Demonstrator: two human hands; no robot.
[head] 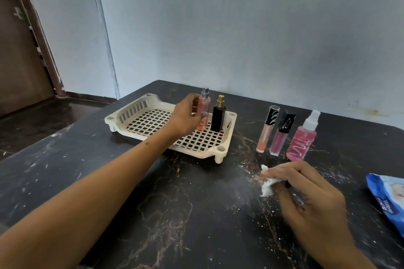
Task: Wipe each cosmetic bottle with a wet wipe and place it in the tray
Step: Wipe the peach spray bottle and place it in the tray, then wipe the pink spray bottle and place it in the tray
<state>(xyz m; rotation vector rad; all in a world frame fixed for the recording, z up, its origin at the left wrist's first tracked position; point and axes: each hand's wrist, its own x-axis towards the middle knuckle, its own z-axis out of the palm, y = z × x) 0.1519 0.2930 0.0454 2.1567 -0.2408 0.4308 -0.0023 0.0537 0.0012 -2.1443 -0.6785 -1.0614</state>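
Head view: pink spray bottle (202, 113) upright on grid floor of cream tray (131, 113), right-hand part, just beside black bottle with gold cap (218, 118), also upright in tray. Left hand (185, 118) curled round pink spray bottle. Right hand (306, 194) low over dark marbled table (153, 214), fingers pinching crumpled white wipe (267, 188). Right of tray, standing in row on table: peach gloss tube (265, 131), mauve gloss tube (281, 135), larger pink spray bottle (302, 140). Blue wipe pack (388, 199) at right edge.
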